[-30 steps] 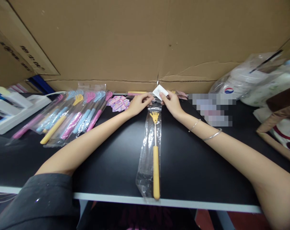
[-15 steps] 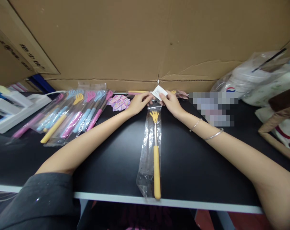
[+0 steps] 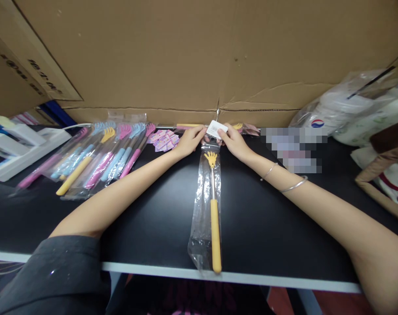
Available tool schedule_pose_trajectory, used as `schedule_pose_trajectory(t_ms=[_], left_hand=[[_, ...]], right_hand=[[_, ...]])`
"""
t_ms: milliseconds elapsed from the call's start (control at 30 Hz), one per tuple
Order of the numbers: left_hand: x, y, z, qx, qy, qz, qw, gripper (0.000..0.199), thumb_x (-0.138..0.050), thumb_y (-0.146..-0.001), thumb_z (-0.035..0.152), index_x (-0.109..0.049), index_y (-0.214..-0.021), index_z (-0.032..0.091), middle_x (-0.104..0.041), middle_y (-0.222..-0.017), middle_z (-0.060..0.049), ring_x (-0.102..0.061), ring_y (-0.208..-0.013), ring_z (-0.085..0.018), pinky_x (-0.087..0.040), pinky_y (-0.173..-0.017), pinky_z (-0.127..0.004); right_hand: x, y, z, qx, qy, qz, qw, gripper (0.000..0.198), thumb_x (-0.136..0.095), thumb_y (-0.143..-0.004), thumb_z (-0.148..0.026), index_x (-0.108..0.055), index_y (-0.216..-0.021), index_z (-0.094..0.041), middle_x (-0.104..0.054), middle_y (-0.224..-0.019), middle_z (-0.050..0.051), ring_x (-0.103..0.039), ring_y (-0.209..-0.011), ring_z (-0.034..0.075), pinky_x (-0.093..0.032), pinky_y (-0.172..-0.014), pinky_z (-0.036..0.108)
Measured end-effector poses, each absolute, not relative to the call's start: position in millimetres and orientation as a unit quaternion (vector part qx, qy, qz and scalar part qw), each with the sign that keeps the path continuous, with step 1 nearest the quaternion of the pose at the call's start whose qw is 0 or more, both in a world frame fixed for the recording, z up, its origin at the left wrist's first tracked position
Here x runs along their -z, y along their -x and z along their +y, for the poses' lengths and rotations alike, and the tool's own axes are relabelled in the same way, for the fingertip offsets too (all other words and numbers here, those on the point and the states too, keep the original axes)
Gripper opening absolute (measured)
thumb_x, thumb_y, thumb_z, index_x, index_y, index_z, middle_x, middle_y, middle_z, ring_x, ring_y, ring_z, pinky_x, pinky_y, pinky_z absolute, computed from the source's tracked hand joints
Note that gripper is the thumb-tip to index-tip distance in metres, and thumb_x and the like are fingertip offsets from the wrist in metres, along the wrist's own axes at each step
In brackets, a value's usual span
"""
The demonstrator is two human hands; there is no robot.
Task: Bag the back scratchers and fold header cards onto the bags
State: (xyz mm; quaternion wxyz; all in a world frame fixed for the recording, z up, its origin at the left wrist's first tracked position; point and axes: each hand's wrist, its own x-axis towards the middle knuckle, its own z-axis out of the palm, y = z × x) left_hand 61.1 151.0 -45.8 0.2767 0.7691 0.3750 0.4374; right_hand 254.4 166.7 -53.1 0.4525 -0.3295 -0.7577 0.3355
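Observation:
A small white card is between my two hands at the top end of a clear plastic bag. My right hand pinches the card's right side, with the thumb lying on its face. At the left edge, my left hand has its fingers closed on the card; its fingertips are partly hidden beneath it. Inside the bag lies a yellow back scratcher, its hand-shaped head toward my hands and its handle at the table's front edge.
Several bagged back scratchers in pink, blue and yellow lie at left beside a pile of purple-pink cards. A white power strip is further left. A bagged cup stands at right. Cardboard walls the back.
The white card has shifted slightly left and turned to lie more level, with its printed face showing more. My hands have barely moved, and the bagged back scratcher stays in place.

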Motion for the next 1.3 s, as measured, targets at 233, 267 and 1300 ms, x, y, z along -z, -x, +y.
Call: schedule_pose_trajectory(t_ms=[233,267,1300], left_hand=[[44.0,-61.7,149.4,-0.437,-0.769,0.377,0.275,0.032,-0.04,-0.102,0.034,-0.057,-0.083,0.015,-0.066,-0.073,-0.001,-0.061,-0.063,-0.012,-0.048,-0.066,-0.022],[43.6,-61.8,148.7,-0.436,-0.769,0.378,0.275,0.03,-0.041,-0.102,0.032,-0.057,-0.083,0.015,-0.066,-0.072,-0.001,-0.06,-0.063,-0.011,-0.047,-0.066,-0.021],[48.3,-61.0,152.1,-0.427,-0.78,0.378,0.256,0.009,-0.048,-0.091,0.019,-0.057,-0.092,0.015,-0.066,-0.08,-0.002,-0.063,-0.081,-0.016,-0.048,-0.081,-0.027]], right_hand=[[53.8,-254.1,168.3,-0.336,0.335,-0.755,0.452,0.039,-0.061,-0.085,-0.062,-0.047,-0.085,-0.025,-0.055,-0.067,-0.001,-0.057,-0.063,0.017,-0.053,-0.061,0.035],[53.6,-253.8,167.9,-0.338,0.334,-0.755,0.451,0.038,-0.063,-0.085,-0.06,-0.047,-0.085,-0.025,-0.055,-0.068,-0.001,-0.057,-0.063,0.017,-0.052,-0.061,0.034],[52.6,-255.0,164.4,-0.309,0.35,-0.753,0.463,0.024,-0.061,-0.088,-0.045,-0.046,-0.093,-0.026,-0.047,-0.065,-0.005,-0.05,-0.061,0.015,-0.043,-0.06,0.03]])
